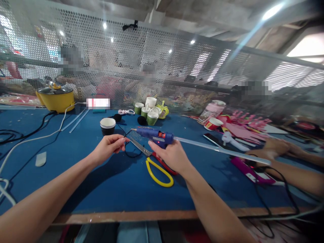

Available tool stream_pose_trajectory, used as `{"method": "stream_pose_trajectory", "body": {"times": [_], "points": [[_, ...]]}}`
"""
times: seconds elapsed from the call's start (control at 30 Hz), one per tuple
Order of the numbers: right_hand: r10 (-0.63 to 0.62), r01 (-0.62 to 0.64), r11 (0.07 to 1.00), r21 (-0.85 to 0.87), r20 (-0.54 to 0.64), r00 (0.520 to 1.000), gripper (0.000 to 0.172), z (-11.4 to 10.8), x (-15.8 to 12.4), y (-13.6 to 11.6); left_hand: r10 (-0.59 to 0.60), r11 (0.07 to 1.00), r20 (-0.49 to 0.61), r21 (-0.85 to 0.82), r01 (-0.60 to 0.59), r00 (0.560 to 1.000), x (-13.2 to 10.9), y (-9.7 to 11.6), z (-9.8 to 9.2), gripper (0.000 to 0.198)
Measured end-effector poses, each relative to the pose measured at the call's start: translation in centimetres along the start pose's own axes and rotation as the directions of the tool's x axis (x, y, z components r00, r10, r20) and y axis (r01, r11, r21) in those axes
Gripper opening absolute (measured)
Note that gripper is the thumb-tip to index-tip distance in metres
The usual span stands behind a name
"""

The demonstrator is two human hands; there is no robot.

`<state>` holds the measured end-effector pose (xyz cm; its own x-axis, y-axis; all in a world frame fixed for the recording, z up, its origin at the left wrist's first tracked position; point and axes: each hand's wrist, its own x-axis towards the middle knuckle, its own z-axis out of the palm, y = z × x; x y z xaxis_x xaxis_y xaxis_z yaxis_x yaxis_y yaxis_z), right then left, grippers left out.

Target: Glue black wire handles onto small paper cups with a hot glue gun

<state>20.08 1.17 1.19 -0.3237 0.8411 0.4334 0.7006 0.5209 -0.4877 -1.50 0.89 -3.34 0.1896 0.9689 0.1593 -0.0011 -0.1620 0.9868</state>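
Note:
My right hand (173, 155) grips a blue hot glue gun (152, 133), its nozzle pointing left and a long clear glue stick (217, 148) trailing out of its back. Between the fingertips of my left hand (112, 146) is a thin black cord (130, 156), which curls down to the table; the nozzle is close to its upper end. Scissors (158, 173) with one yellow and one red handle lie beneath the glue gun, partly hidden by my right hand. Just beyond my left hand stands a black paper cup (107, 127) with a white inside.
Several green-wrapped cups (152, 117) and a black pompom (142, 120) sit at the back. A yellow electric pot (55, 99) and cables are left. Right are a phone (211, 139), pink pieces (253, 131), a purple power strip (251, 172) and another person's hands (274, 148). Perforated metal fences the back.

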Motion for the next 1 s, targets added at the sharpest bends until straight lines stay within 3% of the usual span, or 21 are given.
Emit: {"method": "stream_pose_trajectory", "body": {"times": [0.53, 1.0], "points": [[0.025, -0.028, 0.998, 0.059, 0.048, 0.999, 0.033, -0.08, -0.07, -0.07, 0.005, 1.000, 0.000, -0.025, -0.005, 1.000, 0.05, 0.03, 0.07, 0.031], [0.067, -0.072, 0.988, 0.136, 0.044, 0.997, 0.027, -0.68, -0.16, -0.59, -0.033, 0.971, -0.008, -0.238, 0.030, 0.999, -0.10, 0.29, 0.29, 0.027]]}}
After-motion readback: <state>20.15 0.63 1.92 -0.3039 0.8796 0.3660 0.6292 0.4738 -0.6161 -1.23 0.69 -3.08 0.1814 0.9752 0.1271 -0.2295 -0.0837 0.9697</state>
